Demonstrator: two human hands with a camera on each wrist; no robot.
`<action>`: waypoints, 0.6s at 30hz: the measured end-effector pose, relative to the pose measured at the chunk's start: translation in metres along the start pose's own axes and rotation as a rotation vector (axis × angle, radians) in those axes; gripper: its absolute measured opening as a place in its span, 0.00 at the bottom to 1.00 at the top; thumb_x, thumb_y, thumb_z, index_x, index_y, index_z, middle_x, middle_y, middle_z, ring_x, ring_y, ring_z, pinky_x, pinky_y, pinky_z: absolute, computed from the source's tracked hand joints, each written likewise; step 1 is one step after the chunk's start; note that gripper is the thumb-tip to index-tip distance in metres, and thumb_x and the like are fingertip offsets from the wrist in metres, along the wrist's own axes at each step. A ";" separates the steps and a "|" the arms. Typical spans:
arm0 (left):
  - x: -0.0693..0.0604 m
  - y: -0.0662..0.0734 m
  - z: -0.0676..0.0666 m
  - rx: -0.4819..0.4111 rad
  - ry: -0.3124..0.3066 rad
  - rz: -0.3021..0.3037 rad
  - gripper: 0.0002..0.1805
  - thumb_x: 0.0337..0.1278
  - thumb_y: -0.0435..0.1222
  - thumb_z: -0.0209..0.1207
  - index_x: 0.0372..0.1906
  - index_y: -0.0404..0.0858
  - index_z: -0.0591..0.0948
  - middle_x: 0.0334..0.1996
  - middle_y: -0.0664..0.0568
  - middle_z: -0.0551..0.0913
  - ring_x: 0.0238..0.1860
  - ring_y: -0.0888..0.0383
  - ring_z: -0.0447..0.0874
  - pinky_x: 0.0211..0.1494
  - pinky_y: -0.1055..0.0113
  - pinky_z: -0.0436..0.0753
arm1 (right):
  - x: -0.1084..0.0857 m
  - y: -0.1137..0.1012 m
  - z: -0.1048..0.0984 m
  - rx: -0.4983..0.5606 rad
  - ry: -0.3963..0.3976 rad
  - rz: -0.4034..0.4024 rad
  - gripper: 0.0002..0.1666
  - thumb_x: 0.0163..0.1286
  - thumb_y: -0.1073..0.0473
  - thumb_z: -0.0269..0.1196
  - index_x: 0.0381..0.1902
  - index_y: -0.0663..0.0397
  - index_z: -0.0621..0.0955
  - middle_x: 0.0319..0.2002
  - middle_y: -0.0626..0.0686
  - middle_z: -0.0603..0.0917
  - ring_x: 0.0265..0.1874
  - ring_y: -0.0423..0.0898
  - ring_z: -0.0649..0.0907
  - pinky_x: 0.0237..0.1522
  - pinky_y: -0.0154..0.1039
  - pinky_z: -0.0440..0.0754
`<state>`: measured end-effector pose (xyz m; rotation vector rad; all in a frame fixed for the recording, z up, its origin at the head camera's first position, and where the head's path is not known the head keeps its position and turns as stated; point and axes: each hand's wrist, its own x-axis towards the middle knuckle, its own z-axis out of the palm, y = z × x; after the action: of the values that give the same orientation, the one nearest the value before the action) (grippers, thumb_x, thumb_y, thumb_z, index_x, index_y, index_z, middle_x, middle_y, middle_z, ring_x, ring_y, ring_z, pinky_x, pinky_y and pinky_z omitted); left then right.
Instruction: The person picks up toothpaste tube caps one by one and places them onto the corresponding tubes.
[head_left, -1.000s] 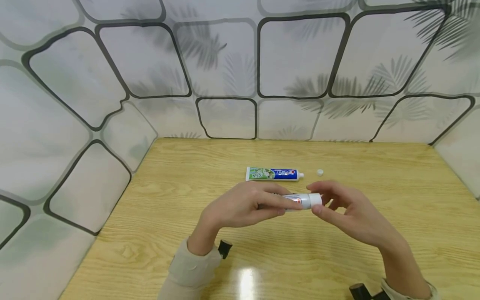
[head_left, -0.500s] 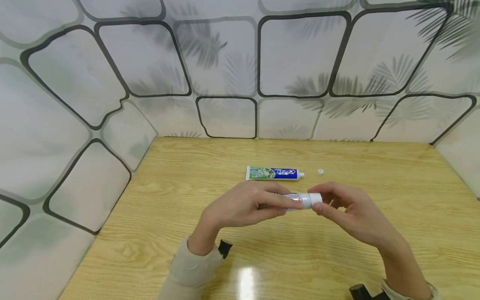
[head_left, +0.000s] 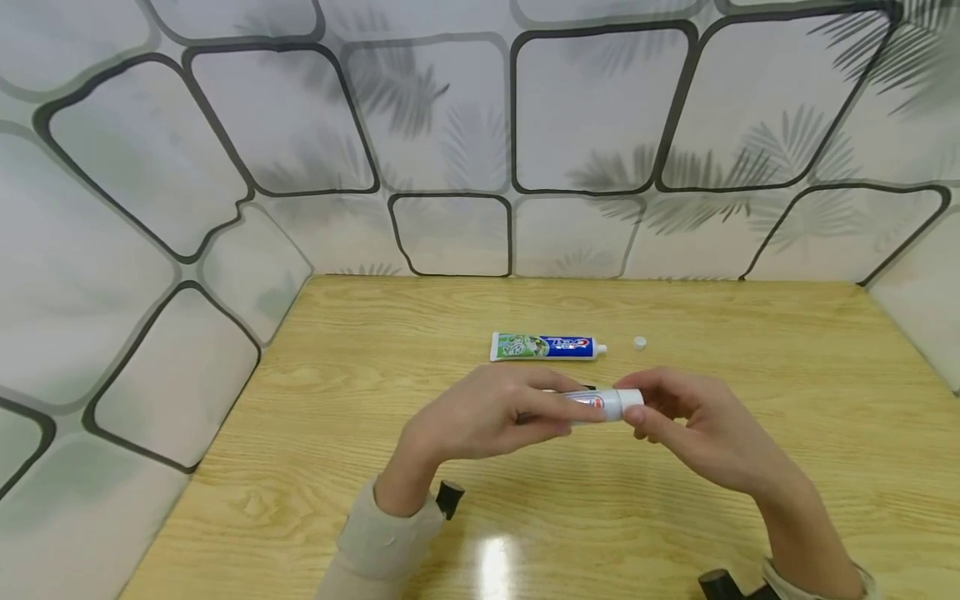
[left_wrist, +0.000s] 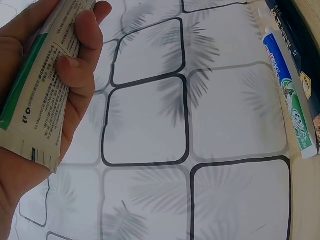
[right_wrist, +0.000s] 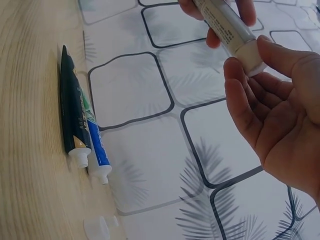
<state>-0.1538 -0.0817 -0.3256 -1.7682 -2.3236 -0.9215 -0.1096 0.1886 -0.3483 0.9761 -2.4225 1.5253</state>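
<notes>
Left fingers around tube, right fingers barely apart on cap.

The left hand and right hand are bare. The left sleeve is cream and thick at the end; a bit of cream right sleeve shows too. Each wrist has a stubby black thing.

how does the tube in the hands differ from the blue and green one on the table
The held tube is up in the left hand, while the blue and green tube lies on the table. The held tube has its white cap on; the blue and green tube shows a bare nozzle. The held tube looks mostly pale, the blue and green tube strongly coloured. Both are printed tubes with a flattened tail end.
</notes>
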 end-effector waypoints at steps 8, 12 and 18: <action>-0.001 0.000 -0.001 -0.031 0.029 -0.072 0.24 0.69 0.37 0.60 0.68 0.44 0.76 0.59 0.53 0.80 0.45 0.67 0.76 0.49 0.76 0.75 | 0.002 -0.001 0.007 -0.046 0.139 -0.031 0.19 0.63 0.78 0.63 0.50 0.60 0.82 0.36 0.47 0.86 0.30 0.39 0.84 0.31 0.30 0.81; -0.003 -0.002 -0.003 -0.072 0.016 -0.119 0.26 0.68 0.38 0.61 0.69 0.42 0.74 0.63 0.53 0.78 0.47 0.65 0.77 0.52 0.72 0.76 | 0.004 -0.001 0.011 -0.066 0.225 -0.093 0.19 0.60 0.80 0.64 0.49 0.65 0.82 0.38 0.47 0.86 0.32 0.37 0.84 0.32 0.27 0.80; -0.009 -0.006 -0.011 -0.167 -0.020 -0.160 0.26 0.67 0.38 0.62 0.68 0.41 0.74 0.58 0.54 0.80 0.42 0.65 0.76 0.46 0.73 0.77 | 0.001 -0.001 0.006 -0.071 0.308 -0.130 0.15 0.63 0.76 0.66 0.48 0.73 0.81 0.41 0.45 0.86 0.36 0.35 0.84 0.36 0.24 0.80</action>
<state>-0.1589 -0.0958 -0.3230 -1.6730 -2.4983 -1.1577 -0.1084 0.1830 -0.3496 0.7997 -2.1417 1.4165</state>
